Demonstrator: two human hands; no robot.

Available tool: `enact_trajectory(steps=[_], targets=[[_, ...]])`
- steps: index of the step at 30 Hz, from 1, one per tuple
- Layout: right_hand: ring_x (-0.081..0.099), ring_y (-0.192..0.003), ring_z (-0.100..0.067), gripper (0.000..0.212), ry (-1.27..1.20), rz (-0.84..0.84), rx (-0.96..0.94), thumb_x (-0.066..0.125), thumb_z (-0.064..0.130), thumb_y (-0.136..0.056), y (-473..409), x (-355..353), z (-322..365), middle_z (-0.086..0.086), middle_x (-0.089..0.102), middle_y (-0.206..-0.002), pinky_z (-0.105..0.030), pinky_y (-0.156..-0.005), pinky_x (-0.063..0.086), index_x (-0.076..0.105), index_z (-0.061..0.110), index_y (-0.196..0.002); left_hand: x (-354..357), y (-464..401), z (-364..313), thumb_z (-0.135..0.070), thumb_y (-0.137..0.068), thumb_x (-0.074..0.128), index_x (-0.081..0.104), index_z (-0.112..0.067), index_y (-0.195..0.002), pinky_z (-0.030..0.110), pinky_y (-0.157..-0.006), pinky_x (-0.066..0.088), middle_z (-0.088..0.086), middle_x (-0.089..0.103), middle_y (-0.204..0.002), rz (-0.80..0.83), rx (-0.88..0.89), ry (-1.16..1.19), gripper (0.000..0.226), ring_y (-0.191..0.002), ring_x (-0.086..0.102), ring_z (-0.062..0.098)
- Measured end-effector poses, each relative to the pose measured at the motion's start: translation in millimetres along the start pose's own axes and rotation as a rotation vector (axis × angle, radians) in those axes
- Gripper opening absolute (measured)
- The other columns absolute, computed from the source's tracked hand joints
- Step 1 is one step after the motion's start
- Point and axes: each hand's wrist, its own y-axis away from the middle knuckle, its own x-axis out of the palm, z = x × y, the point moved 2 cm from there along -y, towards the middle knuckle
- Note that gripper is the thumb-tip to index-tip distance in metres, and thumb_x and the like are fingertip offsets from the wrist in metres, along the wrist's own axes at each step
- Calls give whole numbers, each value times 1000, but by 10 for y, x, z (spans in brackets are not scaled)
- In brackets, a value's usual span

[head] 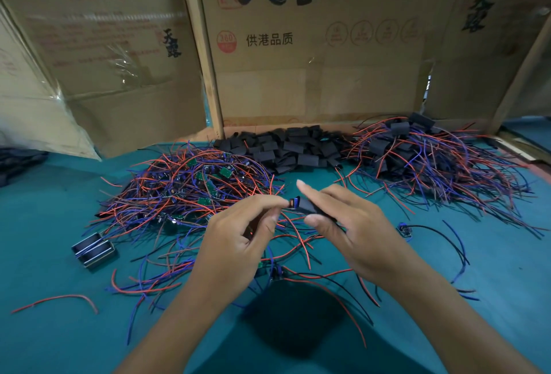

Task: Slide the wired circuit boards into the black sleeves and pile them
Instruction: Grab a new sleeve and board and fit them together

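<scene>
In the middle of the green worktop the left hand pinches a wired circuit board by its end, and the right hand holds a black sleeve between thumb and fingers, with the index finger straight. The board tip sits at the mouth of the sleeve, only just entered.

The risk I see: the components on the board can catch on the edge of the sleeve, and the soft sleeve can fold or close if the thumb presses too hard. The red and blue wires hanging below can also hook the loose boards lying near and drag them.

Counting: one board and one sleeve are in the hands. Three heaps lie far: bare boards on the left, empty sleeves in the centre, finished pieces on the right; each is too many to count. One single board lies at the right.
</scene>
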Motion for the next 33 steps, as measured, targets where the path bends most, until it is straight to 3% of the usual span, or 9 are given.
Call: enact_trajectory(steps=[3, 5, 7, 11, 17, 23, 25, 29, 33], targets=[[49, -89, -3, 52, -174, 41, 93, 38, 43, -99, -5, 18, -23, 4, 53, -96, -13, -80, 37, 48, 17, -142, -2, 0, 4, -17, -95, 59, 71, -30, -101, 11, -61, 37, -21, 62, -78, -12, -65, 85, 19, -63, 52, 2], [53, -89, -2, 49, -208, 47, 122, 42, 43, -96, 2, 26, -48, 9, 54, -94, -18, -81, 40, 54, 20, -138, 1, -1, -3, -17, -95, 58, 71, -30, -100, 12, -60, 36, -20, 61, -75, -13, -69, 99, 19, -61, 50, 2], [57, -88, -5, 44, -211, 14, 119, 46, 42, -96, -3, 11, -54, 7, 59, -93, -23, -81, 45, 61, 20, -130, 0, 1, -25, -15, -95, 58, 71, -26, -100, 10, -60, 35, -22, 59, -74, 1, -61, 99, 18, -62, 50, 0], [56, -93, -2, 37, -175, 4, 54, 52, 36, -95, -9, -10, -64, 4, 62, -99, -12, -81, 40, 65, 18, -124, -5, -6, 4, -14, -94, 58, 72, -27, -100, 11, -62, 37, -21, 60, -74, 14, -79, 125, 20, -64, 53, 0], [56, -96, -3, 43, -172, -22, 29, 54, 39, -92, -7, 6, -52, 3, 62, -102, -15, -86, 41, 65, 16, -126, 5, 0, 18, -9, -91, 59, 72, -29, -99, 7, -61, 36, -22, 60, -73, 31, -87, 139, 25, -62, 51, -5], [58, -94, -7, 43, -147, -81, -4, 55, 38, -92, 18, 70, 4, -1, 64, -102, -16, -86, 43, 66, 11, -125, 41, 13, 9, -20, -92, 59, 68, -31, -99, 25, -60, 42, -15, 62, -74, 34, -91, 157, 16, -63, 52, 8], [58, -94, -7, 42, -134, -82, -3, 51, 38, -94, 25, 75, 13, 1, 65, -103, -18, -85, 44, 65, 13, -126, 43, 22, 15, -23, -93, 58, 71, -26, -96, 24, -59, 41, -14, 61, -73, 49, -101, 165, 14, -62, 51, 8], [59, -102, -10, 43, -108, -22, 14, 42, 42, -100, 44, 110, 8, 3, 66, -111, -23, -90, 44, 61, 17, -130, 51, 19, 30, -15, -89, 60, 71, -29, -93, 16, -61, 40, -20, 63, -72, 51, -132, 149, 18, -61, 50, -1], [58, -98, -15, 39, 19, 92, 7, 53, 38, -96, 62, 187, -19, 1, 65, -108, -29, -85, 43, 59, 17, -127, 65, 22, 31, -15, -87, 61, 71, -29, -90, 16, -55, 37, -17, 62, -68, 77, -127, 114, 18, -55, 45, 0]])
